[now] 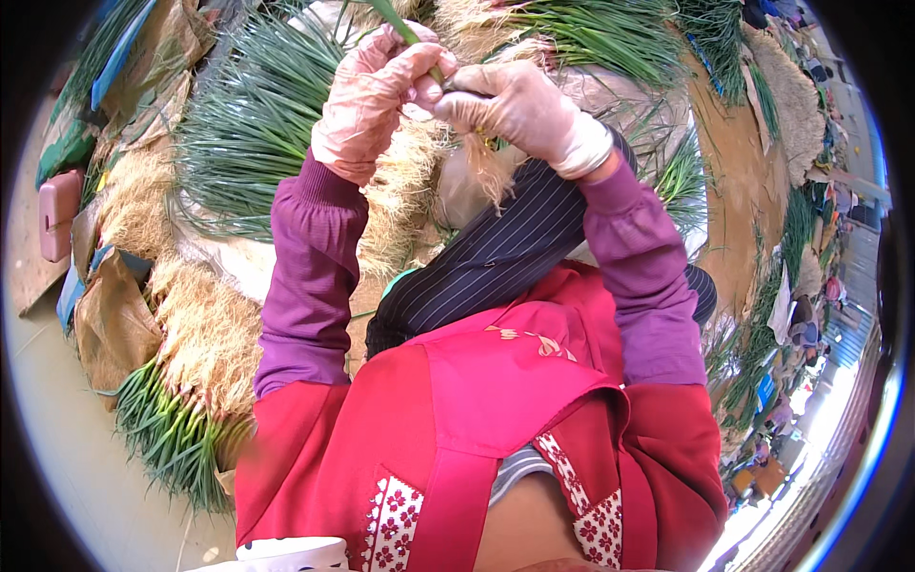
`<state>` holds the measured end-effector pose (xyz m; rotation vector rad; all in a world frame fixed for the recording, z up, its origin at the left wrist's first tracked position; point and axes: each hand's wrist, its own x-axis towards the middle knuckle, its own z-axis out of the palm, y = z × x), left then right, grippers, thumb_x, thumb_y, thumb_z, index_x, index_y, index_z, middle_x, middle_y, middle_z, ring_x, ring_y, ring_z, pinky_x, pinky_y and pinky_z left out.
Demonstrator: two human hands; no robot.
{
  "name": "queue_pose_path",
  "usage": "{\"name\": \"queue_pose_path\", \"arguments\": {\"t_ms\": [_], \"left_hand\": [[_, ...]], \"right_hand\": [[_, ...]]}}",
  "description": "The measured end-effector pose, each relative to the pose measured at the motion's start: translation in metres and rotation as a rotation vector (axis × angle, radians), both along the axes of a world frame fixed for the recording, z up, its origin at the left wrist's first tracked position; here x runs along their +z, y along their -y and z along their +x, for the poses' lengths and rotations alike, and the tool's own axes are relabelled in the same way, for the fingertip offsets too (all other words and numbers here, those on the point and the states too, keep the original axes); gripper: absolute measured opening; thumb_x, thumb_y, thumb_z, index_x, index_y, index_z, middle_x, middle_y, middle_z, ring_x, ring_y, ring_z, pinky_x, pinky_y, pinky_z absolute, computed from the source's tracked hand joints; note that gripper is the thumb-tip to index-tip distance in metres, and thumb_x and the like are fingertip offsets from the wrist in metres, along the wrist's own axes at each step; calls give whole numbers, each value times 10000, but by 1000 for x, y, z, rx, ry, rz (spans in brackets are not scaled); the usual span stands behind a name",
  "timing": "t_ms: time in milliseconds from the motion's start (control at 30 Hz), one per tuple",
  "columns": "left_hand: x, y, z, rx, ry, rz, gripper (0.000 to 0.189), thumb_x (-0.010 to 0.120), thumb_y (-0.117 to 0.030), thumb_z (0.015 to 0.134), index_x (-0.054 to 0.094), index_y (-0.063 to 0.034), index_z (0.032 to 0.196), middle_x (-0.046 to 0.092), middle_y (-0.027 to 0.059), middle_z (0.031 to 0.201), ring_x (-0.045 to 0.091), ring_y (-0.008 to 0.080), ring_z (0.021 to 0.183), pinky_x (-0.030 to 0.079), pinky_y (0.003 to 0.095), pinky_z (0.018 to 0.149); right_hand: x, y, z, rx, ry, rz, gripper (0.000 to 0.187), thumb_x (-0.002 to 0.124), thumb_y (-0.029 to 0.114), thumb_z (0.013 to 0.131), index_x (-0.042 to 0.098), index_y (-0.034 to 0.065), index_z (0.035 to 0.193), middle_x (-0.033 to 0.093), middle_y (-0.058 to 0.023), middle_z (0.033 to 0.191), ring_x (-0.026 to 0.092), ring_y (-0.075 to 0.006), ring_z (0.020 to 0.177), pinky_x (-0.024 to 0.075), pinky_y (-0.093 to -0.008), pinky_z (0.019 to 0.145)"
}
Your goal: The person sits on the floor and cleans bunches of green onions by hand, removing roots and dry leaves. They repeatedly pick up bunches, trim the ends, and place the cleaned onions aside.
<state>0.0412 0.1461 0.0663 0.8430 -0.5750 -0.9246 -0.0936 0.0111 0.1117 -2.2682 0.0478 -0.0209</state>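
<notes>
Both my hands wear thin, pale gloves and meet at the top middle. My left hand (pixel 372 107) grips a green scallion stalk (pixel 397 23), whose leaf end runs up out of view. Close against it, my right hand (pixel 532 114) has its fingers closed at the stalk's lower end. Pale stringy roots (pixel 490 171) hang below my right hand. A dark spot shows between the right fingers; what it is I cannot tell. Behind the left wrist lies a large heap of scallions (pixel 257 114), its roots (pixel 404 186) towards the middle.
More scallions (pixel 607 36) lie at the top right. A root-up pile of scallions (pixel 207 336) sits at lower left, beside brown sacking (pixel 114 307). A pink box (pixel 59 214) stands at far left. My bent knee in striped trousers (pixel 493 250) is below my hands.
</notes>
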Motion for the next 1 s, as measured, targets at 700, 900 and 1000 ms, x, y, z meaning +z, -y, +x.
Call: {"name": "queue_pose_path", "arguments": {"t_ms": [700, 900, 1000], "left_hand": [[9, -21, -1, -169, -18, -46, 248, 545, -75, 917, 581, 26, 1141, 649, 108, 1032, 552, 104, 749, 481, 218, 725], [-64, -2, -36, -134, 558, 459, 291, 565, -301, 881, 668, -65, 1015, 675, 41, 887, 587, 153, 710, 478, 304, 717], [-67, -20, -83, -281, 1561, 841, 647, 681, -328, 774, 437, -126, 1338, 297, 190, 1445, 271, 380, 1312, 312, 527, 1020]], "right_hand": [[5, -10, -28, -24, 143, -54, 314, 510, 291, 939, 606, 84, 1154, 647, -129, 1000, 633, -194, 854, 493, -292, 754], [4, 23, -46, -533, 511, 369, 235, 544, 194, 935, 628, 12, 1058, 641, -62, 928, 577, -104, 768, 492, -230, 657], [15, 22, -54, -702, 356, -222, 188, 633, 193, 886, 705, 38, 965, 669, -17, 790, 501, -41, 594, 443, -212, 540]]}}
